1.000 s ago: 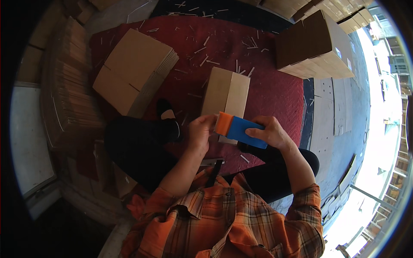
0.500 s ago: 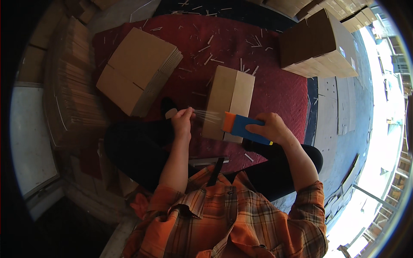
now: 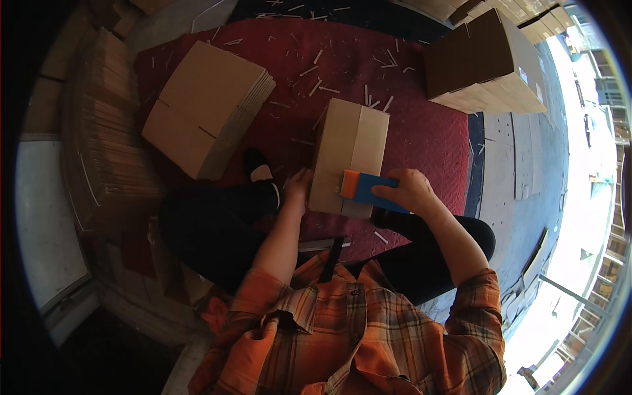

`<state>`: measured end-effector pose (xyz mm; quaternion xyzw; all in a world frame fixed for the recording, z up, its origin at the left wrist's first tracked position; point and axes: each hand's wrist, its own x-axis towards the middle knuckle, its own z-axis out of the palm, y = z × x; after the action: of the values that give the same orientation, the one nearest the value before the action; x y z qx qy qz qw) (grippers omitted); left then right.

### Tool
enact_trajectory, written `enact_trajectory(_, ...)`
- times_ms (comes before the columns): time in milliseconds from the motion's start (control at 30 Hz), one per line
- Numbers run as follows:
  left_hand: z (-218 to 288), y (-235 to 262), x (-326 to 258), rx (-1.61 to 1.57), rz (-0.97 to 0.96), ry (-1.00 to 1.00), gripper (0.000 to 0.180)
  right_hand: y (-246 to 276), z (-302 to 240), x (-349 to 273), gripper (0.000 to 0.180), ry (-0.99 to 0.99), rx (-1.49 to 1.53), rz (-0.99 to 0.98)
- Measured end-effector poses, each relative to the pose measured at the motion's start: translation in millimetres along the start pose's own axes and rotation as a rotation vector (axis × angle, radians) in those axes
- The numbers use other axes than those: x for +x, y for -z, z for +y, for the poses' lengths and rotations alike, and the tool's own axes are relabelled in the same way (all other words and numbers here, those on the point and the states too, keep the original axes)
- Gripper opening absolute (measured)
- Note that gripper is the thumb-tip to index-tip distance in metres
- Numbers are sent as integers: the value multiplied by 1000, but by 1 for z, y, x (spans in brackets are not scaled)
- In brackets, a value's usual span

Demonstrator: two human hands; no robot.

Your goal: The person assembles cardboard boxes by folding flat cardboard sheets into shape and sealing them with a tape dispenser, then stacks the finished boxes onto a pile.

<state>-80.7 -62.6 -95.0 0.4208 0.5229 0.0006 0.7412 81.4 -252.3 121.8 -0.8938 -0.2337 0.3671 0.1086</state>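
Observation:
A small brown cardboard box (image 3: 332, 148) stands between my legs, its top flaps meeting along a seam. My right hand (image 3: 409, 189) grips a blue and orange tape dispenser (image 3: 368, 187). The orange end rests at or just over the box top, near its close end. Against the box's left side lies my left hand (image 3: 299, 186), fingers stretched out and nothing seen in them. Any tape between the hand and the dispenser is too faint to make out.
A stack of flattened cartons (image 3: 204, 105) lies left on the red mat (image 3: 428, 151), with paper strips scattered beyond. A larger box (image 3: 484, 66) stands at far right. More folded cardboard (image 3: 108, 145) is packed along the left. A metal bar (image 3: 322, 245) lies close to me.
My left hand has moved right and slightly down, from the end of a stretched clear tape strip onto the box's left side. The dispenser stays nearly in place over the box.

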Motion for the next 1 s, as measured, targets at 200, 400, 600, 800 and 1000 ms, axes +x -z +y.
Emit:
enact_trajectory(200, 8, -6, -27, 62, -113, -229, 59, -2, 13, 3, 53, -2, -19, 9)
enact_trajectory(400, 30, 4, -34, 67, -187, 108, 76, -1, 9, 1, 52, 50, -2, 16)
enact_trajectory(600, 51, -17, -86, 503, -341, -366, 98, 3, 23, 1, 51, 37, 19, 7)
enact_trajectory(800, 48, -33, -86, 815, -250, -683, 134, 1, 19, 5, 50, 76, -6, -26)
enact_trajectory(1000, 48, -36, -82, 809, -243, -559, 136, -1, 29, 9, 50, 136, 3, -37)
